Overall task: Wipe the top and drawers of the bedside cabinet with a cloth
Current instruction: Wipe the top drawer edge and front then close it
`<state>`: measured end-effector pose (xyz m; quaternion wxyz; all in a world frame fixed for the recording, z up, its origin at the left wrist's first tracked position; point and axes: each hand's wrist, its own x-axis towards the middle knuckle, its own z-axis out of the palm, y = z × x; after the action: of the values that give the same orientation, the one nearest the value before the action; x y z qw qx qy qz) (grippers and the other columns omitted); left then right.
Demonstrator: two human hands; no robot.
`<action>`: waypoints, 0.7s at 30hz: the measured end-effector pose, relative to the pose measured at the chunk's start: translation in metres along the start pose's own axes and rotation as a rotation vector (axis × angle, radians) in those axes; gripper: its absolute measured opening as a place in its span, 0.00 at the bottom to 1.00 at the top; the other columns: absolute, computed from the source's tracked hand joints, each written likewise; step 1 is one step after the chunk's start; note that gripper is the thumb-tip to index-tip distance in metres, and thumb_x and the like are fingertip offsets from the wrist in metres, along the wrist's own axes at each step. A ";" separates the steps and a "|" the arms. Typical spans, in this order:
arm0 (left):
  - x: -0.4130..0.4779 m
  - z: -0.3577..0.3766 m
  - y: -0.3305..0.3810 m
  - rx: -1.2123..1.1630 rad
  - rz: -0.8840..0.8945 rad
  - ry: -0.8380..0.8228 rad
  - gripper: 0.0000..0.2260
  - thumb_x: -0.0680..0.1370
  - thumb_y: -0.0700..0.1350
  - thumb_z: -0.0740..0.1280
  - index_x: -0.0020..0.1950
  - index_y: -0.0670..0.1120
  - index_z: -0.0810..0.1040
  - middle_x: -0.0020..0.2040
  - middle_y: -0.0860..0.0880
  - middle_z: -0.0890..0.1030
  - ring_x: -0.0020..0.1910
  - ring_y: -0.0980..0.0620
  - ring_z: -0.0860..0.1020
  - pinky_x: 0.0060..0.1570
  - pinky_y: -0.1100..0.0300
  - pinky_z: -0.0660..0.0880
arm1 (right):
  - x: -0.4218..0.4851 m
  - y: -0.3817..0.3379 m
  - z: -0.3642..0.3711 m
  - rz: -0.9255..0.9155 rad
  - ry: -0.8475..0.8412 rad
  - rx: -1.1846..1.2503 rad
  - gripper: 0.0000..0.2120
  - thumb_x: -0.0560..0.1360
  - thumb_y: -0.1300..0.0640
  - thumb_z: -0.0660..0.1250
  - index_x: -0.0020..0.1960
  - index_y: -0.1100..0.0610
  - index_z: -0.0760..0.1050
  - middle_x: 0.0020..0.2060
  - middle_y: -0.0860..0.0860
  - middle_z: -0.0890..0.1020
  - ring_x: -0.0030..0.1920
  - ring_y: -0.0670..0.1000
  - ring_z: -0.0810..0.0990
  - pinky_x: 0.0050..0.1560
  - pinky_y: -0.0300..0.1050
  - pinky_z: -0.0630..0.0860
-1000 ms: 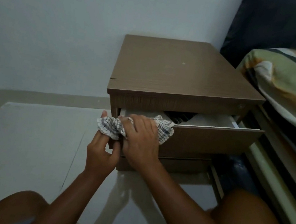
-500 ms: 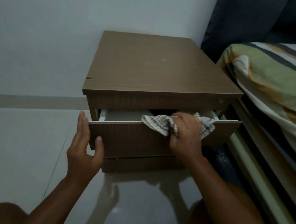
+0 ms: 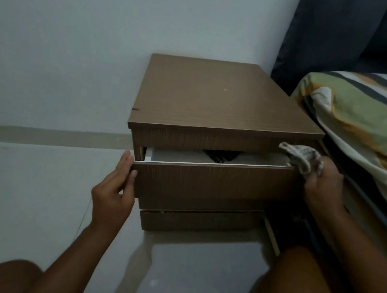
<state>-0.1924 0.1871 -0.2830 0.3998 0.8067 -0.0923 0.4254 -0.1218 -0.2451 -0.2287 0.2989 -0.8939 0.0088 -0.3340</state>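
- Where the pale floor (image 3: 34, 187) is lying bare to the left of the cabinet, open room is stretching out to the wall (image 3: 78, 45) and its skirting strip.
- The left hand (image 3: 114, 191) is resting with fingers loosely spread, holding nothing, its fingertips touching the left end of the top drawer (image 3: 212, 183) front.
- The bedside cabinet (image 3: 217, 105) is standing against the wall, its brown top bare apart from a small pale speck, with a small notch on its left edge.
- The top drawer is sitting partly pulled out, showing a white inner rim and something dark inside that is too dim to tell.
- The lower drawer (image 3: 199, 223) is showing just below, its front set further back.
- The right hand (image 3: 322, 185) is closing around the checked cloth (image 3: 299, 155) at the top drawer's right corner, the cloth bunching up over the drawer's upper edge.
- The bed (image 3: 367, 125) with a striped cover is crowding the cabinet's right side, leaving only a narrow dark gap there.
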 end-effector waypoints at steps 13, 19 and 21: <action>0.022 0.012 -0.006 -0.066 -0.189 0.118 0.18 0.76 0.33 0.72 0.66 0.37 0.78 0.66 0.45 0.78 0.67 0.59 0.76 0.66 0.70 0.72 | -0.023 -0.100 0.019 0.177 0.395 0.513 0.17 0.84 0.54 0.55 0.63 0.64 0.74 0.54 0.58 0.81 0.55 0.51 0.79 0.54 0.33 0.72; 0.035 0.036 -0.018 -0.067 -0.213 0.206 0.17 0.77 0.32 0.71 0.66 0.37 0.79 0.66 0.44 0.79 0.66 0.66 0.76 0.67 0.68 0.72 | -0.083 -0.175 0.100 0.102 0.120 0.657 0.08 0.84 0.60 0.57 0.59 0.53 0.73 0.48 0.48 0.79 0.47 0.40 0.79 0.47 0.27 0.73; 0.034 0.045 -0.024 -0.054 -0.202 0.240 0.17 0.77 0.31 0.70 0.66 0.36 0.79 0.66 0.44 0.79 0.65 0.70 0.75 0.66 0.70 0.72 | -0.094 -0.194 0.123 0.170 0.187 0.730 0.08 0.83 0.59 0.57 0.58 0.53 0.73 0.47 0.45 0.79 0.48 0.36 0.79 0.46 0.27 0.73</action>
<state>-0.1325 0.1771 -0.2853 0.4703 0.7440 0.0264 0.4739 -0.1563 0.0000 -0.2530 0.6218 -0.6906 -0.0092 -0.3691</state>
